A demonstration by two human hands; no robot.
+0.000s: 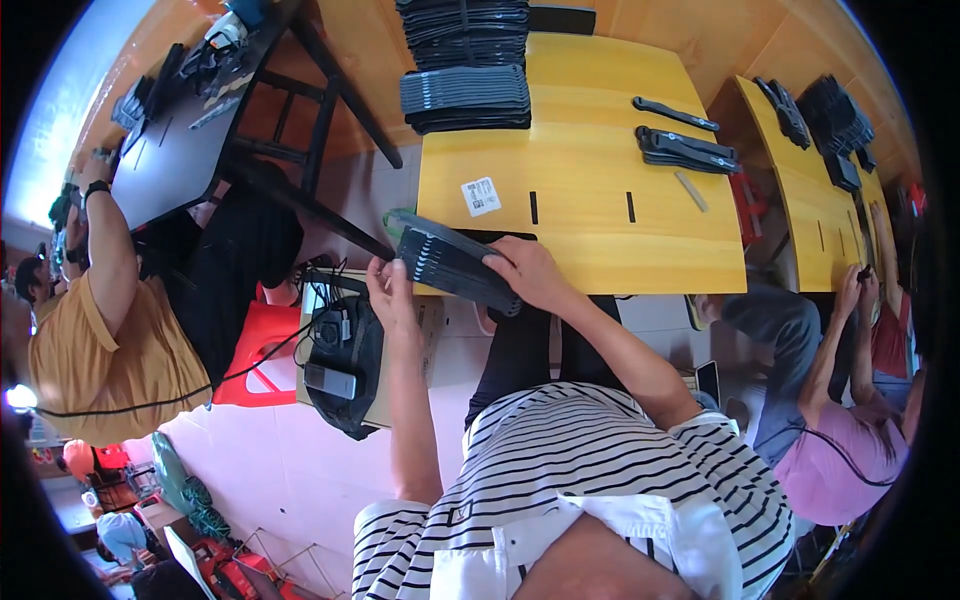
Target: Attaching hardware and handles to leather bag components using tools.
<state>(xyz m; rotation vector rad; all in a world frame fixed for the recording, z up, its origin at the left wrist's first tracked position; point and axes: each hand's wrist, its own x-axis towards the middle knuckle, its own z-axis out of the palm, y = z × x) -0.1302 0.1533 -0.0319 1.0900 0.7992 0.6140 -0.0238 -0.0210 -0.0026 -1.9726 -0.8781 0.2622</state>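
A fanned stack of flat black strips (462, 268), with a row of small pale marks near one end, is held tilted at the front left edge of the yellow table. My right hand (532, 274) grips its right end, thumb on top and fingers underneath. At the marked left end, my left hand (393, 290) pinches the strips' edge between thumb and fingers. Something dark green (397, 222) shows just behind that end. On the table (590, 240) beyond lies a white printed label (481, 196).
Tall piles of black strips (466, 95) stand at the table's back left. Looser strips (686, 150) and a thin grey bar (691, 191) lie at the right. A black bag (345, 370) with cables rests on a box to my left. Other people work at both side tables.
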